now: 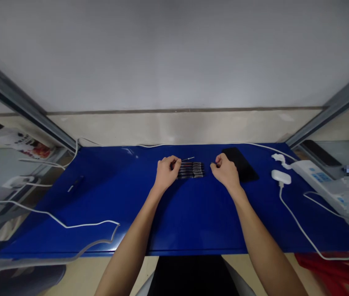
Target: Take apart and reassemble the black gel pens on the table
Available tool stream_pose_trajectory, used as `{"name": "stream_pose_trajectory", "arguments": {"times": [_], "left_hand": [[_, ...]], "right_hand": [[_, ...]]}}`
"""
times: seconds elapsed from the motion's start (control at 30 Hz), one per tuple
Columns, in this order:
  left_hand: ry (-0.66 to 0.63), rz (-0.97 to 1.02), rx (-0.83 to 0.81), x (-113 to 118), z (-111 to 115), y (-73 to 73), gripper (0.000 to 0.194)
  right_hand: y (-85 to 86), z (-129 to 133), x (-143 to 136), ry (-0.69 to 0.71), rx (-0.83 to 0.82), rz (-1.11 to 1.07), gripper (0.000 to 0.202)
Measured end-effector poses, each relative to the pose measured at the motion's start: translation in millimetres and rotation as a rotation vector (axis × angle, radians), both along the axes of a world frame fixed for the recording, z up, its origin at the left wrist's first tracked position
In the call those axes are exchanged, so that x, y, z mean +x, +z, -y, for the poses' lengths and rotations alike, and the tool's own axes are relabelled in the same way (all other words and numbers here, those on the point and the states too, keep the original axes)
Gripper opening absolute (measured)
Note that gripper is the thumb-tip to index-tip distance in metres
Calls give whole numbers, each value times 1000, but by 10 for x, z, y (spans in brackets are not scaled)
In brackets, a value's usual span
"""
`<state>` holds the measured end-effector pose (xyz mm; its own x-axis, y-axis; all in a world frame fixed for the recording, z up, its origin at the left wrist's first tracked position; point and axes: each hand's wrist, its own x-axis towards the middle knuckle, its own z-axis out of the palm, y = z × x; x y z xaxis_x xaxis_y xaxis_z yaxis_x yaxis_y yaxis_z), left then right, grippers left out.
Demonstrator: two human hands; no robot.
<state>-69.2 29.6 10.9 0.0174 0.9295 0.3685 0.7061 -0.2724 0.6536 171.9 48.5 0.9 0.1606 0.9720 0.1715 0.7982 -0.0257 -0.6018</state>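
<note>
Several dark pens (192,169) lie side by side on the blue desk (180,218), their clip ends to the right. At their left end is my left hand (167,170), thumb and forefinger pinched on a thin pen part (188,158) that points right, above the row. To the right of the pens, my right hand (225,169) is closed, its fingertips on a small dark piece (215,164) too small to make out well. A black phone (241,164) lies flat beside and behind my right hand.
A white earphone case (281,176) with a cable and a white power strip (322,176) are at the right. A blue pen (75,183) and white cables (82,225) lie left; a bottle (23,142) stands beyond the left frame.
</note>
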Motion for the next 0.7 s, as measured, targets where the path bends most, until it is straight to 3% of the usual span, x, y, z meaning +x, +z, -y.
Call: {"name": "stream_pose_trajectory", "arguments": {"times": [0.17,0.7], "left_hand": [[-4,-6,2,-3,-4,-11,30],[-1,-17,-5,-3,-7,-21,27]], "right_hand": [[22,12,4,66,-136,45,13],[-161,-74,56,325,-24,-13,11]]}}
